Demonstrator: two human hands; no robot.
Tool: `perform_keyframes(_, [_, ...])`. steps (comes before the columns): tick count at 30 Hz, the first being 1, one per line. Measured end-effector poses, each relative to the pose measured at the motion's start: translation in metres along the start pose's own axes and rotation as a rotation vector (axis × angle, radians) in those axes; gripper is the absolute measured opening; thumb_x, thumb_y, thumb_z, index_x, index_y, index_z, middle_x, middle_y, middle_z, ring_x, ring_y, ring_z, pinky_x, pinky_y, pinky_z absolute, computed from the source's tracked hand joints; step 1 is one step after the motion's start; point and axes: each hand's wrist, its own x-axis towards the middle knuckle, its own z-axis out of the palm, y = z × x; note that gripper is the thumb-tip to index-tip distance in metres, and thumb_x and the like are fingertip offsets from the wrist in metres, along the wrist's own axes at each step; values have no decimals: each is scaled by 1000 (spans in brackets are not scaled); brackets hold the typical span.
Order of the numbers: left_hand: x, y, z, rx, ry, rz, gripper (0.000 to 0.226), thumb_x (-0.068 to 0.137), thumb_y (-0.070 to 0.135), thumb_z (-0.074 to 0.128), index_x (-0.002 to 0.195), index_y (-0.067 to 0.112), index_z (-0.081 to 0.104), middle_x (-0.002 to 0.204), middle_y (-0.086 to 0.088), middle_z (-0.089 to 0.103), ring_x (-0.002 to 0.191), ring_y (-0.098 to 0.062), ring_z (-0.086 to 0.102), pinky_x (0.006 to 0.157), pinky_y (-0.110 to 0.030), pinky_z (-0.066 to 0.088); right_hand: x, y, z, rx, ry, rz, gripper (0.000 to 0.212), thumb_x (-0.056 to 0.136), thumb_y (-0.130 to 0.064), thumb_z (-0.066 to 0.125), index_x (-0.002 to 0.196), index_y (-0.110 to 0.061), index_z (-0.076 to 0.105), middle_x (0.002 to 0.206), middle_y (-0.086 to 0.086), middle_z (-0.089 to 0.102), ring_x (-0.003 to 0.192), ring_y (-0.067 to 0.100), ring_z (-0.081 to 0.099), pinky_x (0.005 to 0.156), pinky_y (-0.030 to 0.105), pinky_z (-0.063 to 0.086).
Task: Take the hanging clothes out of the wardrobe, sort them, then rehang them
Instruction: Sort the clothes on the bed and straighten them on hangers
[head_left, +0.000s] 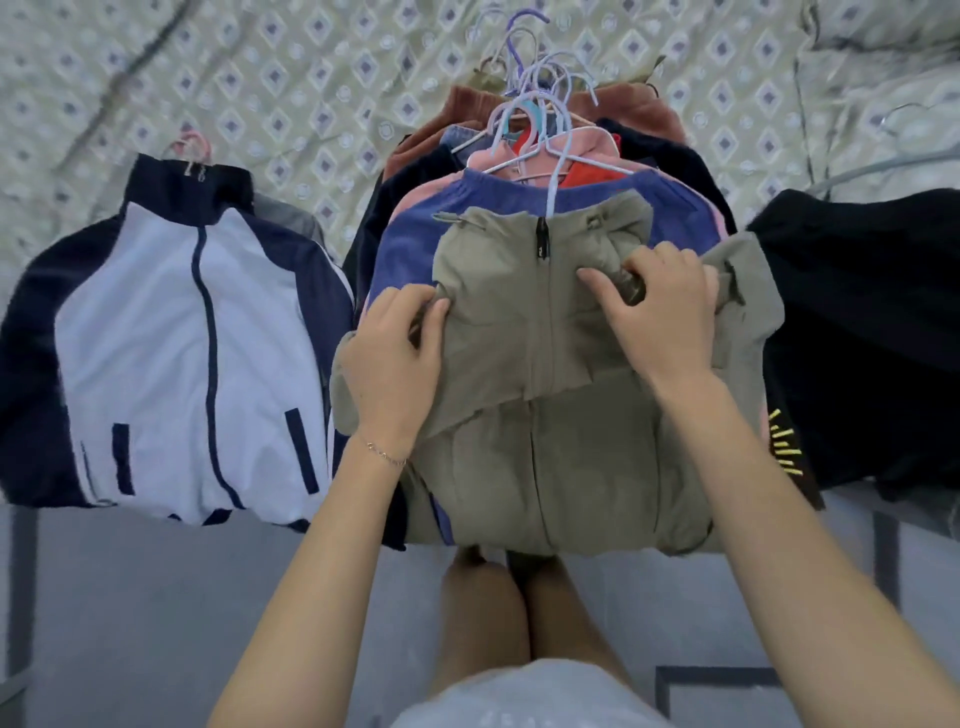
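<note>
The khaki jacket lies atop the pile on the bed, collar away, zip running lengthwise between both equally near hands: left hand pinches one shoulder, right hand grips the other.

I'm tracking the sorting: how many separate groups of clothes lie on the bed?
3: the white and navy jacket at left, the middle pile topped by the olive jacket, and the black garment at right. Others may lie out of view.
</note>
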Motion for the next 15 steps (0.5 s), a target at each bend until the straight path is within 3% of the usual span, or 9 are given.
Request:
perform_keyframes(5, [-59,11,-43,-42,11,3,16,98,24,58,92,13,69,85,4,65,79,-10,58,69,-31,48,-73,-27,-41,35,105,-32,52,93,-62,48,66,-19,38,63,0,41,65,25,42,69,37,26])
perform_keyframes(9, [-104,5,-76,-102,4,8,16,97,22,59,92,11,70,87,5,67,80,-6,56,74,-19,45,-130,-49,-62,48,189,-46,52,90,-59,56,64,-20,34,59,-4,35,59,20,36,65,35,22])
perform_keyframes(12, [-136,4,-106,-121,4,15,14,97,22,60,93,13,71,89,8,67,82,-2,55,77,-12,41,-171,-65,-79,88,185,1,55,89,-60,56,61,-19,34,56,-3,37,58,22,38,67,38,28])
perform_keyframes(15, [-166,2,-132,-145,-13,34,15,97,22,59,95,13,71,90,5,68,85,-7,59,78,-16,44,-211,-80,-96,126,175,36,57,89,-60,55,60,-17,34,53,-3,36,56,21,33,69,40,32])
